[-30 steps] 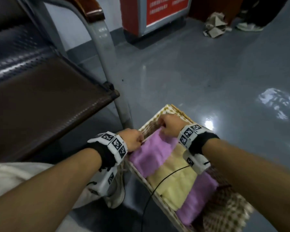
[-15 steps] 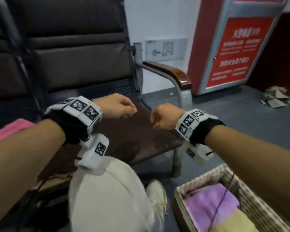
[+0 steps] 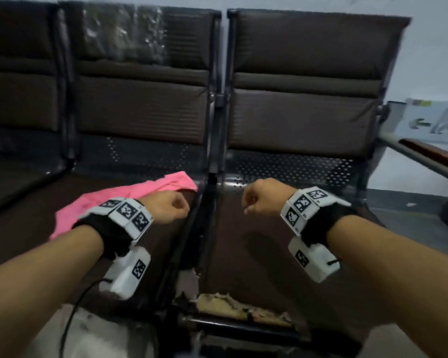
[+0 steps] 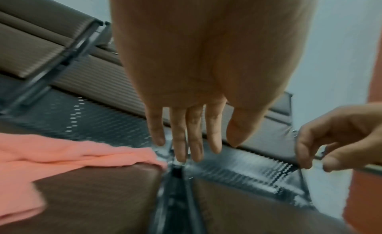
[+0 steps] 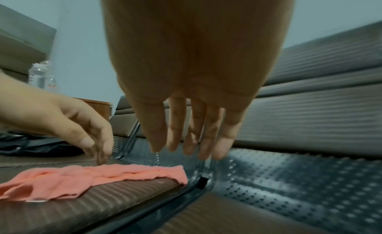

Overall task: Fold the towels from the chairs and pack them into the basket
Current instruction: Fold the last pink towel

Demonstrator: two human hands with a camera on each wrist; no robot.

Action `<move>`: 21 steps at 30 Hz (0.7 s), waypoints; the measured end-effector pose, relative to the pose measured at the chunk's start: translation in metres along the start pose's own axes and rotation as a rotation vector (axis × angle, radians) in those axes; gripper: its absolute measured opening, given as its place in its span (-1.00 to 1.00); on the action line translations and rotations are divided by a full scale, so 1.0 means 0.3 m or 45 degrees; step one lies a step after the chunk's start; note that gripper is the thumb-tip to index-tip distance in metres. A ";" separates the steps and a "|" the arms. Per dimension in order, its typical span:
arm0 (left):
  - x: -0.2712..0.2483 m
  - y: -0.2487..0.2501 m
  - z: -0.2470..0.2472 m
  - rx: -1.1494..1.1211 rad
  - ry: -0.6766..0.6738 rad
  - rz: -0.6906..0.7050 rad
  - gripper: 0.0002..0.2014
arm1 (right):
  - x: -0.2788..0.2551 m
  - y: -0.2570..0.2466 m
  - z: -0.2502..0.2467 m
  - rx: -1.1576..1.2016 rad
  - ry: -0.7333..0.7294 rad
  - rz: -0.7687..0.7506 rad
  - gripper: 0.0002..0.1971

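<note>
A crumpled pink towel lies on the left chair seat, its right end near the gap between the two seats. My left hand hovers just above that end, fingers hanging relaxed and holding nothing. My right hand hovers over the right seat, fingers loose and empty. The towel also shows in the left wrist view and the right wrist view. The basket is out of view.
A metal bar divides the dark brown seats, with perforated metal behind. A wooden-topped armrest juts out on the right. Torn padding shows at the front edge. A water bottle and dark fabric lie further left.
Both hands left the purple towel in the basket and rose to the chairs. The view swung up from the floor basket to the seats with the pink towel.
</note>
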State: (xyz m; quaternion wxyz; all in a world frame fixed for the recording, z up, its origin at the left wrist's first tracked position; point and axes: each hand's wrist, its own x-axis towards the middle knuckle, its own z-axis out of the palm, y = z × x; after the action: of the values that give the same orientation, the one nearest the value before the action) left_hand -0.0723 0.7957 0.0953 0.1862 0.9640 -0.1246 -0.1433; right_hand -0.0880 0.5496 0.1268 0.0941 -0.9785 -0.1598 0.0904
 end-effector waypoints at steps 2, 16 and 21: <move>0.010 -0.133 0.018 0.089 -0.021 -0.133 -0.69 | 0.089 -0.054 0.075 0.044 -0.021 -0.079 -0.88; 0.035 -0.410 0.061 0.191 0.043 -0.365 -0.76 | 0.317 -0.203 0.305 0.298 -0.162 -0.223 -0.84; -0.008 -0.202 0.038 -0.466 0.210 0.087 -0.83 | 0.204 -0.209 0.230 0.429 -0.148 -0.226 -0.55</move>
State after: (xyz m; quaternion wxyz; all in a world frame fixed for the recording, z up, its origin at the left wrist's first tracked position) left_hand -0.0670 0.8472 0.0617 0.3726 0.9177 -0.1135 -0.0775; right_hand -0.0637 0.6389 0.0647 0.2547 -0.9242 -0.2331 0.1634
